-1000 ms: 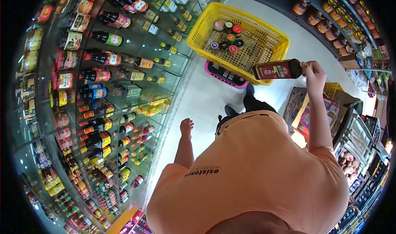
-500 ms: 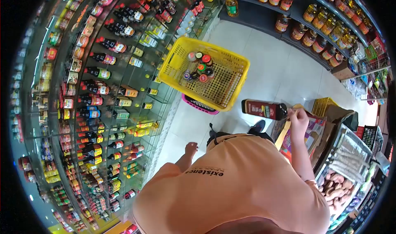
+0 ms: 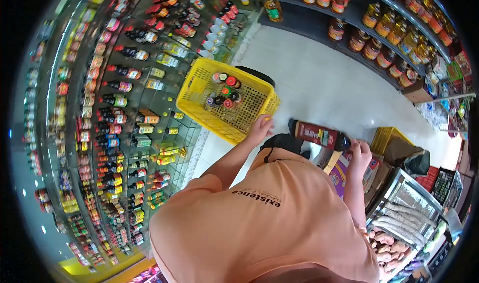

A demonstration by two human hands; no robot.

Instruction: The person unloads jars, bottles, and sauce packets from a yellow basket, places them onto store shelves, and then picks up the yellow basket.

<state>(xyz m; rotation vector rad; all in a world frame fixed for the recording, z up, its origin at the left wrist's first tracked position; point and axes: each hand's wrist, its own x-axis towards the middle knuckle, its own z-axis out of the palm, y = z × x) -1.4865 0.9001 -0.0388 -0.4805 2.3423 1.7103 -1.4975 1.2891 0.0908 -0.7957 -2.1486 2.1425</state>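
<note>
A dark bottle with a dark red label (image 3: 319,135) hangs sideways from my right hand (image 3: 360,153), whose fingers are closed around its cap end. My left hand (image 3: 261,129) is held out beside the near right corner of the yellow basket (image 3: 207,123). Its fingers are slightly curled and apart, with nothing seen in them; whether they touch the basket cannot be made out. Inside the basket several small jars and bottles (image 3: 227,91) with red, green and white caps stand grouped toward the far left part. The bottle is to the right of the basket, apart from it.
Glass shelves (image 3: 149,103) full of sauce bottles line the left side. A dark shelf with oil bottles (image 3: 386,26) curves along the upper right. At the right are a smaller yellow basket (image 3: 383,138), cardboard boxes and a produce display (image 3: 404,218).
My left hand has risen from my side to the basket's near corner. The bottle stays in my right hand. The view has shifted, and the basket now appears farther left and lower.
</note>
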